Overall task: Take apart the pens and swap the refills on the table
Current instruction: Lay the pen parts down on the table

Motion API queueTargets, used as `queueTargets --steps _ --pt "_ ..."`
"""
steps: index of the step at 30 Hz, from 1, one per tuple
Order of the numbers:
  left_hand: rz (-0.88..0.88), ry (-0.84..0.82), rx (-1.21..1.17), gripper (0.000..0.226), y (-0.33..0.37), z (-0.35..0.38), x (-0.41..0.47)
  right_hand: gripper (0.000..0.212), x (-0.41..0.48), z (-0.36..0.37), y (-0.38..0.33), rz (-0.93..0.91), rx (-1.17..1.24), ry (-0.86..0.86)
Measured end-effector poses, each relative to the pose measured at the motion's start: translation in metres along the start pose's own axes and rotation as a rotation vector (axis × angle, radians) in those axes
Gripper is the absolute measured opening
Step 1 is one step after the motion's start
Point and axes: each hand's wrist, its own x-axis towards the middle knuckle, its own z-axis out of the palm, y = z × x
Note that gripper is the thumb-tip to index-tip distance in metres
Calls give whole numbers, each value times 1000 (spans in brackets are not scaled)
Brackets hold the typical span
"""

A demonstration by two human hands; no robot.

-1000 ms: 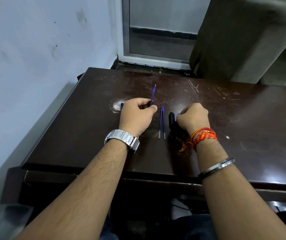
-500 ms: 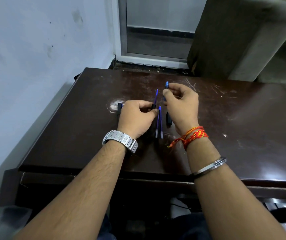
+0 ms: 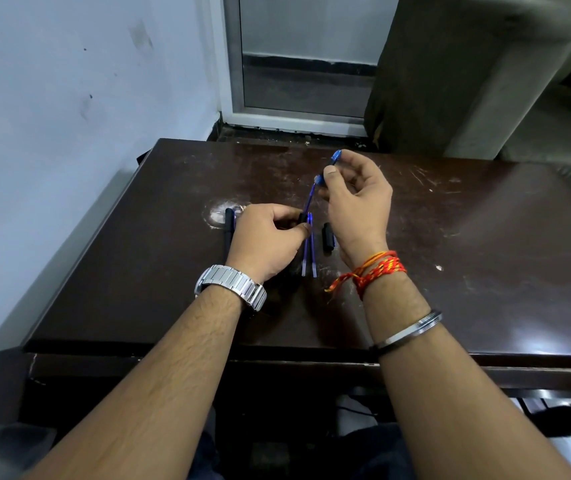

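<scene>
Two blue refills lie side by side on the table, between the hands. The left hand rests just beside them, its fingers curled round a black pen body with another refill sticking up out of it. The right hand pinches a small blue-tipped piece above the table. A second ago that hand was down by the short black pen part.

Two blue refills flat on bench, parallel, pointing 12 o'clock. Black pen barrel at their 9 o'clock, short black piece at 3. Third refill lifted, leaning toward 1 o'clock, blue-tipped piece at top end.
</scene>
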Motion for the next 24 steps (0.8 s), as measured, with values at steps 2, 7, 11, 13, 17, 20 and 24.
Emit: queueTargets --steps 2,7,11,13,17,20,24 --pt "-1 -8 6 20 0 1 0 20 0 0 0 1 11 -2" --pt "1 -19 17 20 -1 0 1 20 2 -2 2 7 9 -36" --pt "2 -21 23 19 -1 0 0 19 2 -2 3 0 33 -34" --pt "8 -13 24 19 0 0 1 20 2 -1 2 -18 46 -7" --pt "2 -14 2 17 -1 0 2 21 3 -2 2 -20 72 -5" --pt "-7 -20 -19 16 -3 0 3 20 2 -2 0 -17 117 -3" --pt "5 -17 -12 16 -3 -1 3 20 2 -2 -2 -16 125 1"
